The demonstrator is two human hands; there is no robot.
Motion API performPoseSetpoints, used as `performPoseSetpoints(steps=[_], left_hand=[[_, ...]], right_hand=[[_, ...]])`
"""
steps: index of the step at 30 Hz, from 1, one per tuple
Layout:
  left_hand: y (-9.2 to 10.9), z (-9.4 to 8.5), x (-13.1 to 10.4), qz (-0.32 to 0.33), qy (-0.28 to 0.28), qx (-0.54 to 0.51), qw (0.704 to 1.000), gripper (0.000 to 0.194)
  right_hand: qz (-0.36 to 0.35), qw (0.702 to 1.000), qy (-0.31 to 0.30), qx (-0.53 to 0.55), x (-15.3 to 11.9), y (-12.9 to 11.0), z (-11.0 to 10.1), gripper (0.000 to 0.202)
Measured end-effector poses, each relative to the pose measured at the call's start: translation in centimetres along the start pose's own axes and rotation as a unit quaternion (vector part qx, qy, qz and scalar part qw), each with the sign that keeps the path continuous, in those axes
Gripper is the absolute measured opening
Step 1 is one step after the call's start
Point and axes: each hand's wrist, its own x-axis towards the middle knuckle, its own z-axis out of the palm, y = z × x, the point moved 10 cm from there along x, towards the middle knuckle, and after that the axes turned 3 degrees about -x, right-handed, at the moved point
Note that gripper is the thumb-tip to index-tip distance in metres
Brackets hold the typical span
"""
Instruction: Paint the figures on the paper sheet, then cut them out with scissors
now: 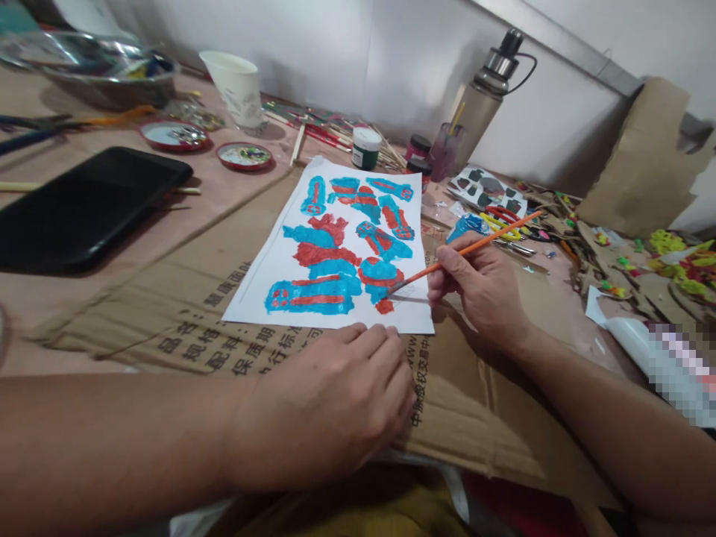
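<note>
A white sheet of paper (257,298) with blue and red painted shapes lies on a flattened cardboard piece (184,268). My right hand (475,287) pinches an orange paintbrush (481,242) at the sheet's right edge. The brush's bristles touch or hover just over a blue shape at the lower right of the sheet; contact is hard to tell. Faint pencil lines show beside the tip. My left hand (347,395) rests at the sheet's lower edge with its fingers curled; whatever they hold, if anything, is hidden beneath them.
A black phone-like slab (89,205) lies left. Behind are a paper cup (238,93), two lids with bits, paint jars (366,149), a purple cup (446,153) and a tall bottle (481,104). Pliers, scissors and colourful scraps (665,261) crowd the right. A metal bowl (106,78) stands far left.
</note>
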Motion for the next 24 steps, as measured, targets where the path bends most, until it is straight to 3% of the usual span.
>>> performPoseSetpoints(steps=[24], left_hand=[[-0.06,-0.31,-0.01,-0.006,0.009,-0.009,1.000,0.021]], right_hand=[[-0.030,0.999,0.009,-0.041,-0.32,-1.06,-0.08,0.050]])
